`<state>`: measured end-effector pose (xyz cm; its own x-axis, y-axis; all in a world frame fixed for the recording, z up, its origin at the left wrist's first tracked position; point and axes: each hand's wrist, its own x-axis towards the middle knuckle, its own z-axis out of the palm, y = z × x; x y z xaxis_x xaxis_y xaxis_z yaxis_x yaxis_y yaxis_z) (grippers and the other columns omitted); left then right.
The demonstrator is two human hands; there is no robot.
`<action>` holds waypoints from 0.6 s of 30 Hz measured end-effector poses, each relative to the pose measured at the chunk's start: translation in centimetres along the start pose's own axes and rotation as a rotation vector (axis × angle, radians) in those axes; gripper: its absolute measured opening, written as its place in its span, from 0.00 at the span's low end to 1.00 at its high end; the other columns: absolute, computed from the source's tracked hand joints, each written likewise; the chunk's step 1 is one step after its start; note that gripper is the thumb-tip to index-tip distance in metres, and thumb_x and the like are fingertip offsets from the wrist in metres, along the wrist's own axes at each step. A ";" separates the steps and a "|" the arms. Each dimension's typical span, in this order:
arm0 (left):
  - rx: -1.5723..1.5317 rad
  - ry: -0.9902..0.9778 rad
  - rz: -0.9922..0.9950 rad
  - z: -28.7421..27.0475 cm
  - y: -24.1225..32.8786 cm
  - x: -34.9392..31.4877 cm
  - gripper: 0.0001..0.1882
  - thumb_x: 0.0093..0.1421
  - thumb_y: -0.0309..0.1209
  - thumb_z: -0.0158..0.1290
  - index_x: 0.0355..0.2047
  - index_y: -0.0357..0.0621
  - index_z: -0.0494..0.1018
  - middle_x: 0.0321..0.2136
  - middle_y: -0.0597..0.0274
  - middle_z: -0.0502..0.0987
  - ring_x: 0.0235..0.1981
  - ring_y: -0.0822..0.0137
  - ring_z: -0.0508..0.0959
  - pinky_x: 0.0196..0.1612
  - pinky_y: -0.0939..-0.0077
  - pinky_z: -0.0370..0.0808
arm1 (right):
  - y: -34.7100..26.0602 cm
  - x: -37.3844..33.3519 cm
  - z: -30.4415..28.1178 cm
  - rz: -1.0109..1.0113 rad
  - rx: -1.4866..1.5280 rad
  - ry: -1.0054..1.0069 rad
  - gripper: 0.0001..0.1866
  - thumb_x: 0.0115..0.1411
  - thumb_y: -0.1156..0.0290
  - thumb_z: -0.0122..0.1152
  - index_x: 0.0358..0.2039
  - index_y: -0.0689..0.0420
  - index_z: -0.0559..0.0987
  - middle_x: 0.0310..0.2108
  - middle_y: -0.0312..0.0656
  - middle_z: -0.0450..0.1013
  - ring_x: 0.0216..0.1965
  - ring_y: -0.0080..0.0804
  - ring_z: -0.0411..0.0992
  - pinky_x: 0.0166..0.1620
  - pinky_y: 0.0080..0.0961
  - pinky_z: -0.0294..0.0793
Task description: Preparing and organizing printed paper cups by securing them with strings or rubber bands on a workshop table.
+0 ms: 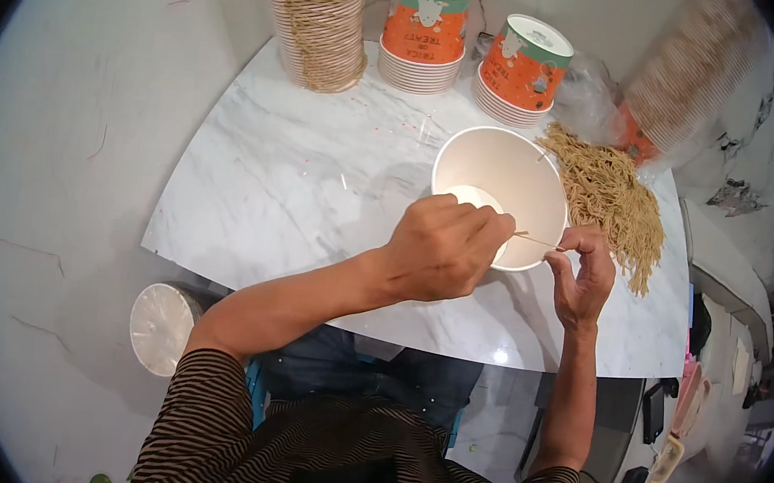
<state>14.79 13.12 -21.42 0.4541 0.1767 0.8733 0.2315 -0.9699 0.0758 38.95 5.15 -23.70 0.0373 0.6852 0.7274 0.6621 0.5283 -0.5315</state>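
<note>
A white paper bucket (542, 177) stands tilted on the table with its open mouth facing me. My left hand (447, 243) is closed in a fist over the bucket's mouth, with a thin tan cord (536, 241) coming out by its thumb. The cord runs across to the bucket's right rim. There my right hand (586, 277) pinches it between thumb and fingertips, close against the rim. How the cord passes through the bucket wall is hidden. Just beyond my right hand lies a heap of loose tan cords (611, 193).
Orange and green paper buckets stand upside down in a middle stack (424, 35) and a right stack (523, 68). A tall stack with tan cords (315, 20) rises at the table's (281, 185) back left. More stacked buckets (692, 75) lean in clear plastic. A lined bin (160, 327) is on the floor.
</note>
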 end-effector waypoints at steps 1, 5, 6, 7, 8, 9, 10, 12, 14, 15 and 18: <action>0.001 0.004 0.000 0.2 -0.1 -0.1 0.07 0.57 0.23 0.62 0.35 0.40 0.77 0.22 0.62 0.74 0.20 0.62 0.76 0.24 0.68 0.69 | 0.2 -0.2 0.2 0.004 0.058 0.027 0.15 0.53 0.78 0.79 0.37 0.59 0.79 0.34 0.40 0.78 0.35 0.36 0.76 0.42 0.31 0.75; -0.028 -0.011 -0.048 0.4 -0.1 -0.2 0.09 0.57 0.25 0.65 0.37 0.41 0.77 0.25 0.61 0.77 0.21 0.59 0.77 0.25 0.66 0.70 | 0.6 -0.3 0.6 0.002 0.079 0.029 0.17 0.52 0.77 0.80 0.38 0.59 0.78 0.35 0.40 0.79 0.37 0.36 0.76 0.44 0.32 0.75; -0.064 -0.020 -0.082 0.4 0.0 -0.2 0.11 0.57 0.26 0.66 0.37 0.41 0.77 0.26 0.60 0.78 0.23 0.58 0.79 0.27 0.65 0.72 | 0.7 -0.2 0.6 -0.035 0.018 0.002 0.17 0.52 0.77 0.80 0.37 0.59 0.78 0.34 0.40 0.78 0.37 0.36 0.76 0.44 0.31 0.75; -0.065 -0.020 -0.079 0.1 0.0 -0.3 0.11 0.57 0.26 0.66 0.37 0.41 0.77 0.26 0.60 0.78 0.23 0.58 0.79 0.27 0.65 0.72 | 0.8 -0.1 0.6 -0.071 -0.042 -0.025 0.16 0.51 0.77 0.80 0.35 0.60 0.79 0.34 0.40 0.78 0.36 0.36 0.76 0.43 0.30 0.76; -0.131 -0.133 -0.075 -0.3 -0.2 -0.2 0.14 0.57 0.29 0.67 0.40 0.41 0.76 0.28 0.58 0.79 0.27 0.57 0.80 0.31 0.63 0.74 | 1.1 -0.3 0.6 -0.068 -0.045 -0.021 0.16 0.51 0.77 0.80 0.35 0.60 0.79 0.34 0.40 0.78 0.36 0.36 0.76 0.43 0.30 0.76; -0.195 -0.246 -0.073 -1.0 -0.3 0.0 0.17 0.57 0.31 0.69 0.43 0.40 0.76 0.31 0.57 0.80 0.31 0.56 0.82 0.35 0.61 0.76 | 1.4 -0.4 0.7 -0.046 -0.045 -0.035 0.14 0.52 0.78 0.79 0.34 0.60 0.79 0.32 0.40 0.78 0.35 0.35 0.76 0.42 0.30 0.75; -0.172 -0.230 0.008 -1.6 -0.6 0.5 0.21 0.56 0.32 0.69 0.47 0.40 0.76 0.33 0.55 0.81 0.35 0.55 0.82 0.40 0.60 0.77 | 1.6 -0.6 0.7 -0.022 -0.044 -0.048 0.13 0.52 0.79 0.79 0.32 0.61 0.79 0.30 0.41 0.77 0.33 0.35 0.76 0.40 0.29 0.75; -0.067 -0.299 0.111 -3.0 -1.7 0.5 0.28 0.57 0.31 0.68 0.56 0.38 0.73 0.40 0.51 0.82 0.42 0.53 0.82 0.48 0.61 0.79 | 0.8 -0.4 1.0 0.001 -0.043 -0.044 0.12 0.53 0.80 0.77 0.31 0.61 0.79 0.29 0.41 0.77 0.32 0.34 0.76 0.38 0.28 0.75; -0.025 -0.346 -0.028 -3.7 -2.7 -0.2 0.26 0.58 0.28 0.66 0.56 0.37 0.74 0.36 0.53 0.83 0.39 0.52 0.82 0.47 0.61 0.79 | -0.5 -0.4 1.5 0.035 -0.025 -0.040 0.09 0.55 0.83 0.74 0.30 0.62 0.79 0.27 0.42 0.77 0.29 0.33 0.76 0.33 0.26 0.74; 0.000 -0.302 -0.022 -3.6 -2.8 -0.3 0.25 0.58 0.26 0.64 0.56 0.37 0.74 0.30 0.56 0.81 0.32 0.54 0.82 0.42 0.61 0.78 | -1.3 -0.4 1.8 0.015 -0.014 -0.059 0.08 0.55 0.83 0.74 0.32 0.62 0.81 0.29 0.43 0.78 0.29 0.34 0.77 0.33 0.26 0.75; 0.034 -0.310 -0.045 -3.2 -0.8 0.0 0.27 0.56 0.25 0.65 0.57 0.38 0.74 0.26 0.59 0.80 0.27 0.56 0.80 0.36 0.61 0.77 | -3.7 -0.5 3.3 -0.072 -0.004 -0.109 0.11 0.55 0.83 0.74 0.39 0.61 0.84 0.35 0.45 0.82 0.33 0.38 0.82 0.35 0.29 0.81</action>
<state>11.85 13.39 -19.97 0.6826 0.2670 0.6803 0.2837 -0.9547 0.0901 34.01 4.56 -23.51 -0.0918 0.6962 0.7120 0.6632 0.5761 -0.4778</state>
